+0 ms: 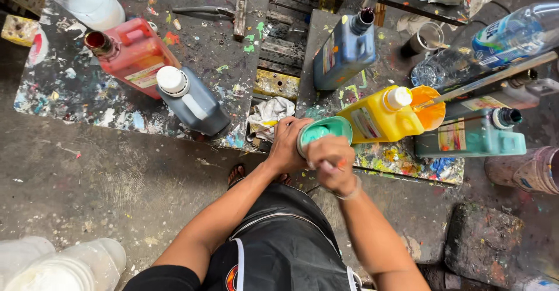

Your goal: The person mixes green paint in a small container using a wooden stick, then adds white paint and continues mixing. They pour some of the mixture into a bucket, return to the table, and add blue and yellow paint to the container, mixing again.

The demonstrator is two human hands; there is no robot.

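Note:
My left hand grips the side of a small cup of teal paint, held over the gap between two paint-spattered boards. Just in front of the cup, my right hand is closed around a thin stick with an orange tip. Beside the cup on the right board stands a yellow paint jug with a white cap. Behind that jug sits an orange cup with a long stick resting in it.
A red jug and a grey jug stand on the left board. On the right board are a blue jug, a teal jug and clear plastic bottles. A white rag lies in the gap. White buckets stand lower left.

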